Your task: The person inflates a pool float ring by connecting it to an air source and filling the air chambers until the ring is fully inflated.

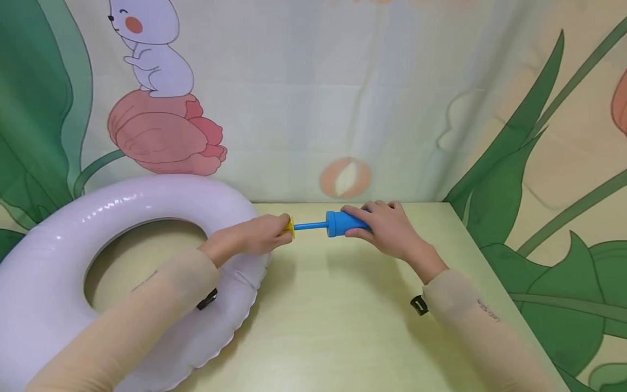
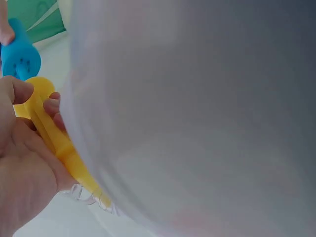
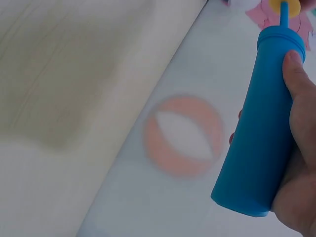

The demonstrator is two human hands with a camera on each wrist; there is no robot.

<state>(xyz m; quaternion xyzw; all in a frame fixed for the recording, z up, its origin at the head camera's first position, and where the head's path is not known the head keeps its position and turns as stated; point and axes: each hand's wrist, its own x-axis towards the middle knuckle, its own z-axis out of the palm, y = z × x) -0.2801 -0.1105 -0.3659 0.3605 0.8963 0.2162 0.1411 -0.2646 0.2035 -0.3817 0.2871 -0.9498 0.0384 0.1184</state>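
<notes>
A blue hand pump (image 1: pixel 338 224) lies level above the table, its thin blue rod drawn part way out of the barrel. Its barrel is gripped by my right hand (image 1: pixel 389 231), thumb along the side in the right wrist view. My left hand (image 1: pixel 264 234) holds the yellow nozzle end (image 2: pixel 47 126) at the rod's other end. Beside that hand stands a puffed-up pale lilac swim ring (image 1: pixel 161 198). In the left wrist view the nozzle's tip meets a clear plastic valve (image 2: pixel 104 200) at the ring's edge; whether it sits inside is unclear.
The pale table (image 1: pixel 313 326) ends at a printed curtain (image 1: pixel 294 109) behind and to the right. The ring takes up the table's left side. Black wrist-camera parts (image 1: pixel 419 305) stick out below the right sleeve.
</notes>
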